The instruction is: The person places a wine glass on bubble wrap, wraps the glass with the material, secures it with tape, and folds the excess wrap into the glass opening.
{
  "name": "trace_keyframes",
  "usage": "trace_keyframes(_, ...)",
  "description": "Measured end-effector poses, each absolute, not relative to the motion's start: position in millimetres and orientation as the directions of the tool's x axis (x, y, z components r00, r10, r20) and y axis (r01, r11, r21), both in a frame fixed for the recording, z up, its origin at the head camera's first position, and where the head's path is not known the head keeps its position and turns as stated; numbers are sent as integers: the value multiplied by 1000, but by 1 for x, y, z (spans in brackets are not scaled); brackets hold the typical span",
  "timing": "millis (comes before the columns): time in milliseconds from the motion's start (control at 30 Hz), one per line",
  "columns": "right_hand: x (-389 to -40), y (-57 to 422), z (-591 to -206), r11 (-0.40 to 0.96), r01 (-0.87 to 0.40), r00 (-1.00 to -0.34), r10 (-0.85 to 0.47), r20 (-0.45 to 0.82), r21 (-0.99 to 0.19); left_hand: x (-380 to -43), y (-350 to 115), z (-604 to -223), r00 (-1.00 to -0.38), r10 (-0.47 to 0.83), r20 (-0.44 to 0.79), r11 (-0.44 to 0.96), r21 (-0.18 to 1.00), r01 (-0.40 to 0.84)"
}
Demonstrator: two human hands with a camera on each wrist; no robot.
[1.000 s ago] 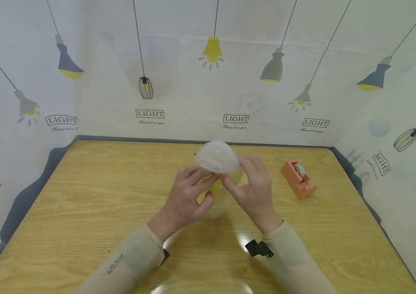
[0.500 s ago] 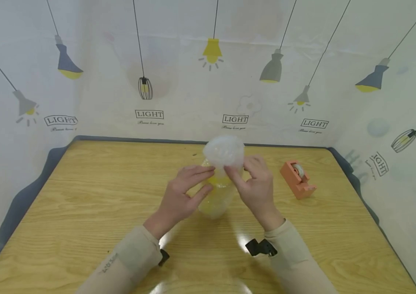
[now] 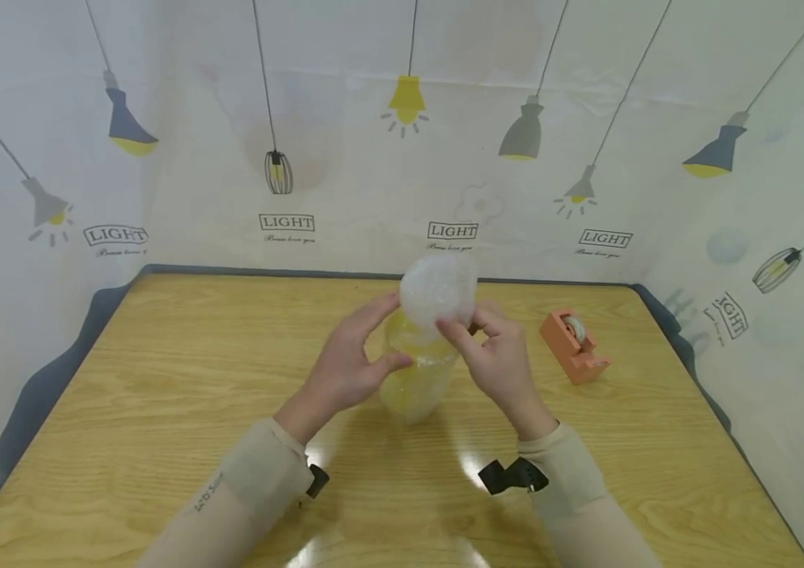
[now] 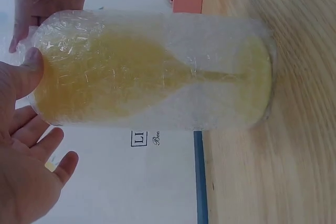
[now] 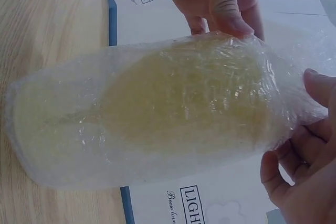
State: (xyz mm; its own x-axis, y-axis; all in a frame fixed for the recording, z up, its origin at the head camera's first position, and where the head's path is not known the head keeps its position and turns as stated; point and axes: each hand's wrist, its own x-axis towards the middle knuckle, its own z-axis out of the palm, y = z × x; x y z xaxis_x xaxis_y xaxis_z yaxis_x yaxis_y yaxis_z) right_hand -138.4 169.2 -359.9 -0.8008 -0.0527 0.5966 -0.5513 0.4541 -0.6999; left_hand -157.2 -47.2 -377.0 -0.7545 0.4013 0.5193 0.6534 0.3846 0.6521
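A yellow stemmed wine glass [image 3: 409, 383] stands upright in front of me, rolled in clear bubble wrap [image 4: 181, 30]. Through the film the left wrist view shows its bowl, thin stem and round foot, the foot end down at the wooden table. My left hand [image 3: 341, 359] holds the wrapped glass near its rim, thumb on the near side and fingers spread along the far left side. With thumb and fingers my right hand [image 3: 497, 363] pinches the loose top [image 3: 439, 288] of the wrap, which stands up above the rim. Some right fingers are hidden behind the wrap.
To the right of the glass an orange tape dispenser [image 3: 574, 351] with a roll of tape stands on the wooden table [image 3: 181, 379]. A pale cloth [image 3: 366, 181] printed with lamps encloses the table's back and sides.
My left hand has shifted left and opened wider around the glass. The top of the wrap has risen and tipped right, with my right hand still on it.
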Motion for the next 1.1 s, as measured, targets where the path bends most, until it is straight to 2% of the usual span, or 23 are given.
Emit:
trace_keyframes(167, -137, 169, -355, 474, -496, -844, -67, 533, -727, -158, -47, -378, -733, 418, 537, 415, 605, 680)
trace_keyframes(367, -137, 169, -352, 435, -431, -895, -93, 436, -791, -158, -48, -380, -720, 426, 548, 434, 574, 694)
trace_keyframes(533, -136, 169, -349, 446, -378, -920, -85, 382, -811, -157, -48, -381, -749, 415, 517, 425, 618, 662)
trace_keyframes(800, -139, 169, -351, 490, -391, -914, -107, 391, -779, -152, -47, -379, -780, 373, 502, 389, 679, 623)
trace_keyframes(933, -140, 169, -351, 490, -405, -909, -128, 396, -772, -152, -48, -374, -751, 358, 555, 347, 668, 658)
trace_keyframes(1100, -141, 167, -351, 492, -423, -901, -142, 409, -761, -155, -48, -370, -683, 343, 645, 254, 636, 729)
